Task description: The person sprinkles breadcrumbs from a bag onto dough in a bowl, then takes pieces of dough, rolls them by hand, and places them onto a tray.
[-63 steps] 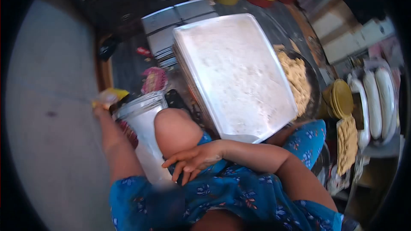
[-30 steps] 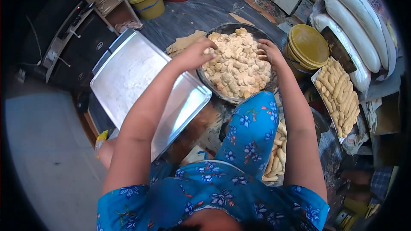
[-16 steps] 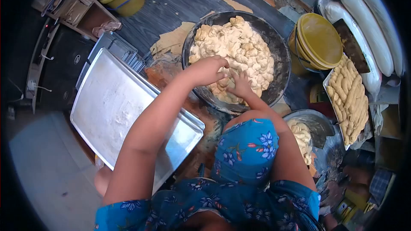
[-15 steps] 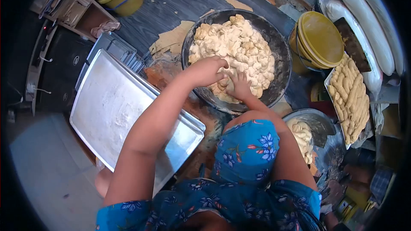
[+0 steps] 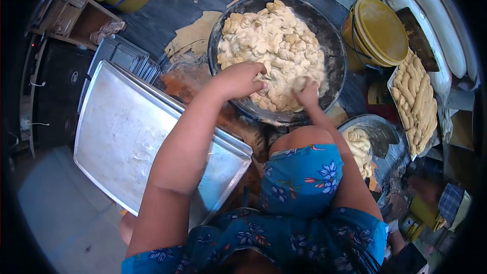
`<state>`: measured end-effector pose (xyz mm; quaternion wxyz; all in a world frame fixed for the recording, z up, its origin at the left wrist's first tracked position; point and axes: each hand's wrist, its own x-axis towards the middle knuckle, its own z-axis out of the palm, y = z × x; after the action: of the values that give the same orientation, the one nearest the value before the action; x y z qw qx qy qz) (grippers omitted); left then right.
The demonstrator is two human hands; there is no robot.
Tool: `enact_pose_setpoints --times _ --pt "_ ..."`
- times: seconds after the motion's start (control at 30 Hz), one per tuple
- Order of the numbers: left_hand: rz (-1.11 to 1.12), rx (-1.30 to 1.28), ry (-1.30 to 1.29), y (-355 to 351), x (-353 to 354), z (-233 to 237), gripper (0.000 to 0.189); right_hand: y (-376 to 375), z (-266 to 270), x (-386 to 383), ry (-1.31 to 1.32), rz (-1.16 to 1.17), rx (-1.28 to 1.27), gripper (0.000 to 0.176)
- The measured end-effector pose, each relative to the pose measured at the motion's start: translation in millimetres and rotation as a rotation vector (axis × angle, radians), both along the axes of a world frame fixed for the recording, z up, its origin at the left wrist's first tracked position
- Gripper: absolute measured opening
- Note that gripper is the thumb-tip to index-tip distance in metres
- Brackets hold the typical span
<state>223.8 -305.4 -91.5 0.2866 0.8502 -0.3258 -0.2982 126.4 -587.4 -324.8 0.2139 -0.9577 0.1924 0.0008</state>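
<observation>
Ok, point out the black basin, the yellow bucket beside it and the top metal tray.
Black basin [image 5: 335, 56]: head view, bare inner wall at right.
Yellow bucket [image 5: 384, 30]: head view, its round top.
Top metal tray [image 5: 124, 127]: head view, its flat upper face.

Lots of dough lumps [image 5: 284, 45], pale tan and dusty white. All heaped up, bumpy and touching, in a big, round, black basin [image 5: 336, 53]. Close to the left wall, farther from the right.

head: worn on head | faces forward, down (sole view)
</observation>
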Motion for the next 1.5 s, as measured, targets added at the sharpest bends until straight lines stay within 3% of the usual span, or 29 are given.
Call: enact_pose_setpoints --times 0.07,0.1,0.13,0.17,0.23,0.3,0.37,0.47,0.57,0.6,0.7,0.8,0.9,0.93,0.97,1.0,1.03,1.07,1.17,1.2,1.3,1.4,1.5 --pt "0.005 0.003 -0.001 1.0 0.7 -2.9 0.044 29.9 -9.4 -15.9 0.034 0.298 -0.256 0.053" --pt "0.01 0.006 0.0 1.3 -0.4 -3.8 0.044 43.3 -12.6 -20.0 0.091 0.437 -0.127 0.039" --pt "0.007 0.008 0.0 1.0 -1.3 -2.3 0.044 63.1 2.1 -25.3 0.061 0.672 -0.156 0.027" --pt "0.006 0.014 0.0 1.3 -1.9 -0.3 0.044 69.0 20.0 -22.7 0.059 0.884 0.014 0.029" --pt "0.009 0.036 0.017 1.7 -3.5 4.9 0.044 72.9 37.6 -4.0 0.099 0.669 0.35 0.035" --pt "0.008 0.07 0.048 1.3 -4.2 10.1 0.045 50.9 18.8 30.0 0.065 0.331 0.567 0.043" --pt "0.033 0.107 0.036 2.2 -5.9 7.8 0.046 44.2 77.0 63.8 0.319 0.029 0.758 0.044" --pt "0.058 0.121 0.004 1.9 -4.4 8.4 0.046 25.5 67.8 85.3 0.181 0.11 0.807 0.047" --pt "0.059 0.13 0.02 1.4 -3.6 9.2 0.046 43.2 75.2 90.6 -0.088 0.289 0.011 0.05" --pt "0.052 0.134 0.033 0.8 -4.5 8.9 0.046 56.0 65.0 87.4 -0.169 0.317 -0.158 0.054" --pt "0.046 0.155 0.005 1.2 -5.9 6.2 0.046 86.9 23.3 53.4 -0.194 0.695 -0.418 0.053" --pt "0.059 0.151 0.051 1.8 -4.4 10.2 0.046 113.5 45.9 35.5 0.278 0.718 -0.179 0.046" --pt "0.048 0.114 0.033 3.5 -4.2 5.3 0.046 102.2 65.7 62.1 0.475 0.812 0.15 0.037" --pt "0.046 0.121 0.031 3.5 -4.0 3.9 0.047 89.9 62.5 64.8 0.084 0.647 0.206 0.03" --pt "0.044 0.128 0.031 3.1 -4.0 2.1 0.047 73.5 59.5 76.9 -0.142 0.566 0.099 0.033" --pt "0.041 0.134 0.034 3.0 -5.3 0.3 0.047 54.9 62.4 95.1 -0.209 0.498 -0.058 0.044" --pt "0.045 0.138 0.039 3.3 -7.2 -0.2 0.047 48.5 72.8 103.4 -0.144 0.318 -0.266 0.063" --pt "0.048 0.139 0.041 2.7 -8.0 1.1 0.047 35.0 76.9 112.6 -0.121 0.277 -0.22 0.073" --pt "0.049 0.142 0.029 2.0 -6.3 4.1 0.047 30.3 72.0 106.4 0.112 0.247 -0.232 0.075" --pt "0.048 0.145 0.026 2.5 -5.8 4.4 0.048 30.2 49.7 102.4 0.014 0.301 -0.222 0.071" --pt "0.06 0.145 0.033 1.6 -5.1 3.5 0.048 52.4 17.9 81.8 0.079 0.415 -0.448 0.067" --pt "0.046 0.185 0.04 -1.0 -5.6 9.2 0.048 71.8 76.2 68.2 0.303 0.539 -0.122 0.064" --pt "0.036 0.15 0.013 0.5 -7.0 0.7 0.048 63.0 92.8 78.8 -0.055 0.42 -0.024 0.065"
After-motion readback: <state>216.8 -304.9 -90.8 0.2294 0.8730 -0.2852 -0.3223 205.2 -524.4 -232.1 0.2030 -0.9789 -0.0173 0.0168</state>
